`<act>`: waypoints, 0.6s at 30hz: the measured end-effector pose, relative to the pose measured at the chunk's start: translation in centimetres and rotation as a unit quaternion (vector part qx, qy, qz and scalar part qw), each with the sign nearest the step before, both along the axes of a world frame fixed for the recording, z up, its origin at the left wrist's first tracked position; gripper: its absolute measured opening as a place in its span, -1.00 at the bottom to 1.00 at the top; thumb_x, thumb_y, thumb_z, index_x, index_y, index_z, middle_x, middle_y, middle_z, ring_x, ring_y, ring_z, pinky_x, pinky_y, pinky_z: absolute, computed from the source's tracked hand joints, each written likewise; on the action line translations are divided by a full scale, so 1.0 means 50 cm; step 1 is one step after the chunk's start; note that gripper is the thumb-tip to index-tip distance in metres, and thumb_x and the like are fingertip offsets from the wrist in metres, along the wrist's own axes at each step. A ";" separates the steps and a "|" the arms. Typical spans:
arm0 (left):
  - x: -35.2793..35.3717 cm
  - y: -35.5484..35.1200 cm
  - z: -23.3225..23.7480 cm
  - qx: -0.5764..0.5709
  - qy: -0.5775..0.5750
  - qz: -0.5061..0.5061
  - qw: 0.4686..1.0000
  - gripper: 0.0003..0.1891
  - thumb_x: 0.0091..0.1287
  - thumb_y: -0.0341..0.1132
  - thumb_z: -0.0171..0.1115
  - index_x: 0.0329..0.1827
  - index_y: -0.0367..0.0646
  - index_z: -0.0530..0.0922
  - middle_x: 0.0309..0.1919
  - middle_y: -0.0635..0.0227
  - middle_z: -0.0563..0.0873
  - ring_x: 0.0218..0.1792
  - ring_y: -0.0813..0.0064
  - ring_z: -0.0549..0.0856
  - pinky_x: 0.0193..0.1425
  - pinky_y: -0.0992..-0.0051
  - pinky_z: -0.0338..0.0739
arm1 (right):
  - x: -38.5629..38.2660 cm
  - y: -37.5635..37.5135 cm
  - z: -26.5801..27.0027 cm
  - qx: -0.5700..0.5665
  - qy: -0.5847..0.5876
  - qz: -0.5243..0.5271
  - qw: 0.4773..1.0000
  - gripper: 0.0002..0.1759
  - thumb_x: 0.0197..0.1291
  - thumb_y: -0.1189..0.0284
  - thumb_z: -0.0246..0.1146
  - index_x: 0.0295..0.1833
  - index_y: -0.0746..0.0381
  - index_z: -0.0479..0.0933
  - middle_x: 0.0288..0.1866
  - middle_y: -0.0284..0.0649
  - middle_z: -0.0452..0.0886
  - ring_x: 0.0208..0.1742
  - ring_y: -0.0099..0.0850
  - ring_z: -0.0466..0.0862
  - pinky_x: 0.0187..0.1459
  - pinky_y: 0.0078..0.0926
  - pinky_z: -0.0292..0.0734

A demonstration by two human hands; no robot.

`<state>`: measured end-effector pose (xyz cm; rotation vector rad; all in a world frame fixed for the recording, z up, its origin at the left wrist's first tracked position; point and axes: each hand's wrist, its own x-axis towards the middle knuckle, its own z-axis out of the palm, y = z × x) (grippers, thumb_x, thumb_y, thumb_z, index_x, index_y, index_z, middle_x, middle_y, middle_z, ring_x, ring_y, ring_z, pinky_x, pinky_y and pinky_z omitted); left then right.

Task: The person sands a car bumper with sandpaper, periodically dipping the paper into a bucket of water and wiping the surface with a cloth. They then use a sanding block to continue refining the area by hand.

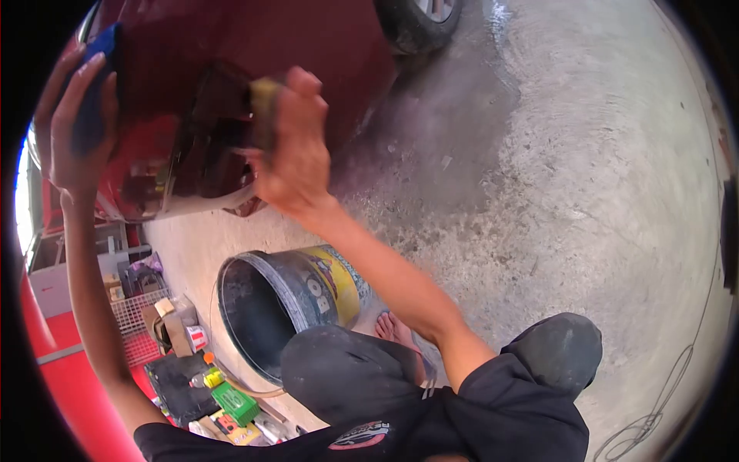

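Observation:
A dark red car body [308, 46] fills the upper left of the view. At the far left, my left hand [81, 127] presses a blue cloth [100, 115] against the panel with its fingers spread over it. My right hand [296, 150], blurred by motion, grips a dark block with a yellowish end [265, 104] near the car's lower side. Whether the block touches the paint I cannot tell. Just left of it, the panel shows dark, glossy reflections.
A large bucket [315, 289] lies tilted before my knees. Tools, a green box [235, 403] and a wire basket [138, 319] sit at the lower left. A car wheel [419, 27] stands at the top. A thin cable [654, 416] lies at the lower right.

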<state>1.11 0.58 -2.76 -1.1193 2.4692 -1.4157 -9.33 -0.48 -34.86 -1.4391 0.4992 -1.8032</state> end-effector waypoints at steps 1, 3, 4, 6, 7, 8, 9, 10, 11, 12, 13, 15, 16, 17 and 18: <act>-0.009 0.001 0.002 0.001 -0.011 -0.009 1.000 -0.56 0.27 -0.60 0.58 0.21 -0.30 0.67 0.07 0.06 0.85 0.10 0.13 0.86 0.24 0.24 0.78 | -0.001 0.017 -0.036 0.032 0.028 -0.013 0.999 0.07 0.39 0.10 0.31 0.74 0.48 -0.04 0.76 0.42 -0.02 0.78 0.40 -0.04 0.73 0.26 -0.20; -0.016 0.003 0.003 -0.009 -0.021 -0.021 1.000 -0.53 0.25 -0.59 0.58 0.24 -0.24 0.68 0.09 0.07 0.84 0.15 0.11 0.84 0.25 0.25 0.78 | -0.030 0.028 -0.035 0.102 0.084 -0.033 0.991 0.06 0.43 0.13 0.29 0.76 0.49 -0.07 0.79 0.37 -0.03 0.80 0.36 -0.10 0.75 0.21 -0.20; -0.007 0.001 -0.001 -0.011 0.002 -0.018 1.000 -0.53 0.25 -0.59 0.58 0.24 -0.24 0.68 0.09 0.07 0.84 0.15 0.12 0.84 0.24 0.25 0.78 | -0.016 0.017 -0.026 0.071 0.058 -0.026 0.995 0.07 0.40 0.16 0.30 0.76 0.49 -0.07 0.79 0.37 -0.06 0.80 0.36 -0.13 0.75 0.21 -0.20; 0.021 0.007 -0.011 0.003 0.071 -0.003 0.997 -0.55 0.26 -0.61 0.58 0.21 -0.28 0.68 0.07 0.08 0.85 0.11 0.13 0.85 0.23 0.24 0.79 | -0.031 -0.038 0.112 -0.013 -0.005 0.021 1.000 0.11 0.29 0.23 0.35 0.75 0.49 -0.06 0.79 0.39 -0.10 0.80 0.36 -0.15 0.76 0.20 -0.19; 0.026 0.007 -0.014 0.015 0.077 -0.002 0.997 -0.56 0.26 -0.62 0.58 0.20 -0.30 0.67 0.06 0.07 0.86 0.10 0.14 0.86 0.23 0.24 0.79 | -0.021 -0.067 0.173 -0.030 -0.014 -0.006 0.999 0.14 0.20 0.27 0.40 0.74 0.50 -0.04 0.78 0.39 -0.03 0.80 0.34 -0.07 0.76 0.17 -0.15; 0.026 0.006 -0.018 0.027 0.084 -0.001 0.996 -0.57 0.26 -0.62 0.58 0.18 -0.32 0.67 0.05 0.07 0.87 0.08 0.14 0.86 0.22 0.23 0.79 | -0.015 -0.076 0.162 -0.031 0.001 -0.015 0.999 0.13 0.20 0.28 0.40 0.74 0.49 -0.03 0.78 0.38 -0.02 0.80 0.33 -0.05 0.75 0.18 -0.13; 0.021 0.004 -0.011 0.028 0.049 -0.012 0.998 -0.57 0.26 -0.63 0.58 0.18 -0.33 0.67 0.04 0.07 0.87 0.08 0.14 0.86 0.22 0.23 0.79 | -0.013 -0.090 0.155 -0.039 0.012 -0.026 0.999 0.12 0.20 0.29 0.40 0.73 0.49 -0.02 0.78 0.38 -0.01 0.80 0.32 -0.04 0.75 0.18 -0.12; 0.010 0.001 -0.004 0.026 0.027 -0.020 0.999 -0.56 0.26 -0.62 0.59 0.19 -0.31 0.68 0.05 0.08 0.86 0.08 0.15 0.86 0.22 0.24 0.79 | -0.015 -0.104 0.154 -0.051 0.019 -0.041 0.998 0.12 0.20 0.30 0.40 0.73 0.48 -0.02 0.78 0.37 0.00 0.80 0.31 -0.02 0.75 0.18 -0.10; -0.006 -0.003 0.002 0.024 0.004 -0.027 0.999 -0.56 0.25 -0.62 0.59 0.19 -0.29 0.68 0.06 0.09 0.86 0.09 0.15 0.86 0.22 0.25 0.79 | -0.015 -0.080 0.107 -0.010 0.004 -0.047 0.999 0.10 0.21 0.31 0.39 0.74 0.45 -0.01 0.78 0.36 -0.01 0.81 0.28 -0.02 0.73 0.21 -0.07; -0.022 -0.008 0.008 0.021 -0.017 -0.036 0.999 -0.55 0.25 -0.61 0.60 0.20 -0.27 0.68 0.07 0.10 0.86 0.09 0.15 0.86 0.22 0.26 0.79 | -0.012 -0.054 0.041 0.016 0.013 -0.050 0.999 0.02 0.35 0.23 0.32 0.75 0.43 -0.01 0.79 0.35 -0.02 0.80 0.31 -0.03 0.72 0.24 -0.06; -0.020 -0.004 0.006 0.010 -0.025 -0.028 0.999 -0.55 0.24 -0.60 0.60 0.20 -0.26 0.68 0.07 0.11 0.85 0.09 0.16 0.85 0.22 0.28 0.79 | -0.008 -0.034 -0.027 0.035 -0.024 -0.031 0.999 -0.04 0.49 0.15 0.22 0.75 0.44 -0.02 0.79 0.35 -0.04 0.81 0.33 -0.08 0.71 0.25 -0.09; -0.020 -0.004 0.005 0.000 -0.025 -0.024 0.999 -0.55 0.24 -0.59 0.61 0.20 -0.23 0.69 0.10 0.13 0.84 0.10 0.17 0.84 0.22 0.30 0.78 | -0.012 0.003 -0.058 0.100 -0.005 -0.018 0.995 -0.06 0.54 0.09 0.15 0.75 0.44 -0.03 0.80 0.35 -0.06 0.81 0.34 -0.11 0.71 0.24 -0.08; -0.021 -0.003 0.004 -0.004 -0.025 -0.022 0.999 -0.54 0.23 -0.58 0.61 0.19 -0.22 0.69 0.11 0.14 0.83 0.11 0.17 0.84 0.23 0.31 0.78 | -0.008 0.014 -0.067 0.135 0.006 -0.010 0.991 -0.07 0.57 0.07 0.11 0.75 0.45 -0.04 0.80 0.35 -0.07 0.81 0.35 -0.12 0.71 0.24 -0.08; -0.020 -0.002 0.008 0.000 -0.028 -0.022 0.999 -0.55 0.23 -0.59 0.61 0.19 -0.22 0.69 0.11 0.13 0.83 0.11 0.17 0.84 0.23 0.31 0.78 | -0.006 -0.003 -0.024 0.146 0.002 -0.022 0.989 -0.06 0.58 0.05 0.09 0.75 0.45 -0.06 0.80 0.36 -0.09 0.81 0.35 -0.12 0.72 0.21 -0.07; -0.011 0.001 0.005 0.006 -0.022 -0.021 1.000 -0.55 0.24 -0.59 0.61 0.19 -0.22 0.69 0.12 0.13 0.82 0.12 0.17 0.83 0.23 0.31 0.78 | -0.023 -0.046 0.029 0.086 0.011 -0.023 0.996 -0.06 0.57 0.05 0.10 0.75 0.45 -0.05 0.79 0.36 -0.07 0.80 0.36 -0.11 0.72 0.19 -0.06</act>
